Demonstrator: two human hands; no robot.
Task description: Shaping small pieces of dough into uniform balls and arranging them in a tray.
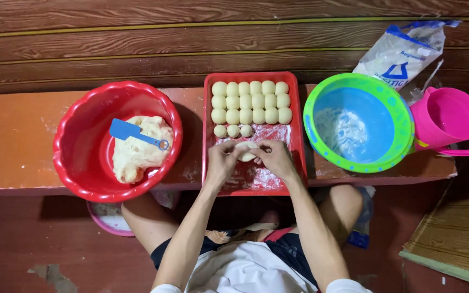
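My left hand (222,161) and my right hand (274,158) meet over the near half of a red rectangular tray (209,108). Both pinch one small pale dough piece (247,151) between their fingertips. Rows of round dough balls (251,102) fill the far half of the tray, with a short row of three smaller ones closest to my hands. The tray floor near my hands is dusted with flour.
A red bowl (82,157) at left holds a dough mass (137,149) and a blue scraper (131,132). A green and blue bowl (397,108) with flour, a pink jug (449,119) and a flour bag (403,51) stand at right. All rest on a low orange bench (12,135).
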